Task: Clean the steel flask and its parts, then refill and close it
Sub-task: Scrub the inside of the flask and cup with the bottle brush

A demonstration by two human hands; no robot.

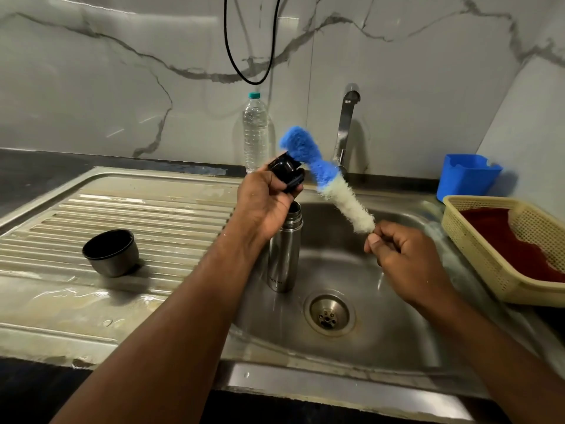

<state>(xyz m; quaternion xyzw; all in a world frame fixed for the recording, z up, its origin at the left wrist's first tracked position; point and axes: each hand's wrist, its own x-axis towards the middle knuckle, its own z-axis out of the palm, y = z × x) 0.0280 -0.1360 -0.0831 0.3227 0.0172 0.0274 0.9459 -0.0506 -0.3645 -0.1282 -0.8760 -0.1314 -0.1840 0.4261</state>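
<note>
- Head view looks down over a steel sink (397, 359) with a ribbed draining board on its left, set into a dark counter (36, 160) below a marble-patterned wall.
- Left hand (263, 203) is raised above the basin, its fingers curled round a black stopper (286, 174), gripping it from below.
- Right hand (400, 255) pinches the thin handle end of a bottle brush (330, 185) between thumb and fingertips; the remaining fingers are curled in.
- Bottle brush slants up to the left, its white bristles nearest the right hand and its blue tip touching the stopper.
- Steel flask (284, 252) stands upright and uncapped in the basin, directly under the left wrist and to the left of the drain (328, 313).
- Steel cup lid (111, 252) sits mouth-up on the wet draining board, well apart from the flask.
- Clear water bottle (255, 130) with a teal cap stands by the wall, left of the tap (345, 127).
- Blue container (467, 179) sits at the back right; just in front of it, a cream basket (489, 264) holds a dark red cloth.
- Black cable (247, 68) loops down the wall.
</note>
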